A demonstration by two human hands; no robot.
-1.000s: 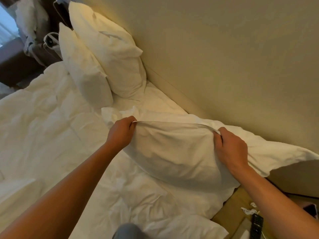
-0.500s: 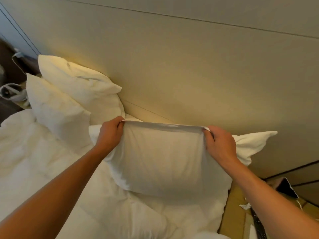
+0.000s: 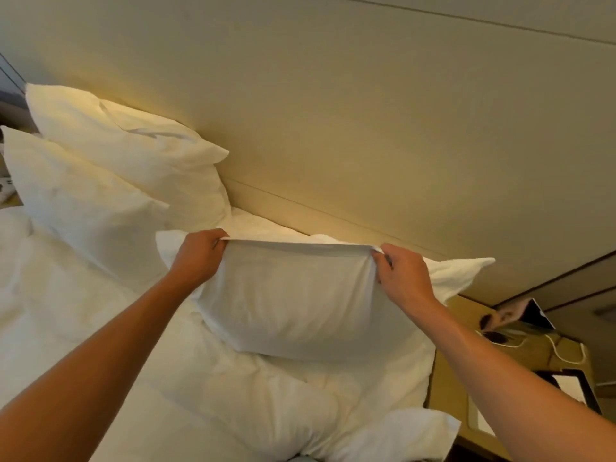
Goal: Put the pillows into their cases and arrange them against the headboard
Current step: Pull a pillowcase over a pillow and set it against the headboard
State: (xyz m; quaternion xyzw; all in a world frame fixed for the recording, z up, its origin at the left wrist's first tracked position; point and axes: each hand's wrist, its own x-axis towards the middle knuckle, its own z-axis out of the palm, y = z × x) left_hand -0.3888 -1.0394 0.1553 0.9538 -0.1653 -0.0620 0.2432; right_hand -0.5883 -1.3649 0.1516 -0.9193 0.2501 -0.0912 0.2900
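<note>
A white pillow in its case (image 3: 293, 301) stands upright in front of me on the bed. My left hand (image 3: 198, 258) pinches its top left corner and my right hand (image 3: 401, 275) pinches its top right corner. The top edge is pulled taut between them. Behind it another white pillow (image 3: 463, 271) lies along the beige headboard (image 3: 333, 128), only its ends showing. Two more cased pillows (image 3: 140, 158) (image 3: 83, 201) lean one in front of the other against the headboard at the left.
A rumpled white duvet (image 3: 83, 328) covers the bed. A further white pillow or fold (image 3: 393, 435) lies at the bottom. On the right stands a wooden nightstand (image 3: 446, 388) with a phone (image 3: 523, 315), a white cable (image 3: 566, 355) and a dark-framed card (image 3: 570, 388).
Both hands have kept their grip on the top corners and lifted the pillow upright toward the headboard. My view tilted up, so more headboard shows.
</note>
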